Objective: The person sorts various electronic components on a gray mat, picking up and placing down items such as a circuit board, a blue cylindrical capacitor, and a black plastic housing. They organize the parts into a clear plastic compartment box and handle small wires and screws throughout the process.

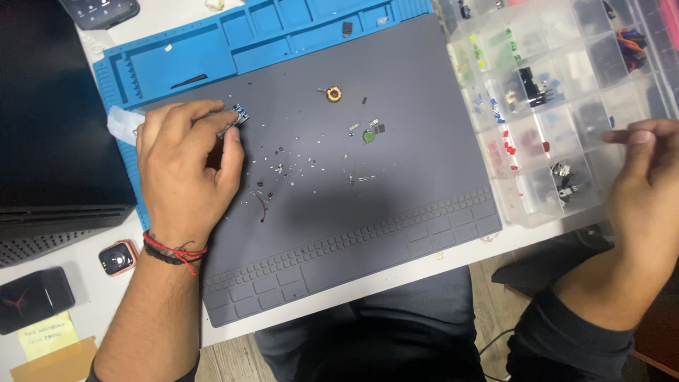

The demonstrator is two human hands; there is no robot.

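Left hand (185,166) fingers pinching a small blue circuit board (238,115) near the grey mat's (396,85) left edge; right hand (647,187) raised beside the parts box (566,106), fingers loosely curled, empty; loose parts (297,159) still scattered mid-mat

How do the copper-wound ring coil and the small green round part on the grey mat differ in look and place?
The ring coil is orange-brown with an open centre; the green part is a solid disc. The ring coil lies farther up the grey mat, alone; the green part sits lower, beside other small bits. Both lie loose, untouched by either hand.

left hand (185,166) pinching small blue circuit board (238,115) over grey mat (396,92), right hand (647,187) raised
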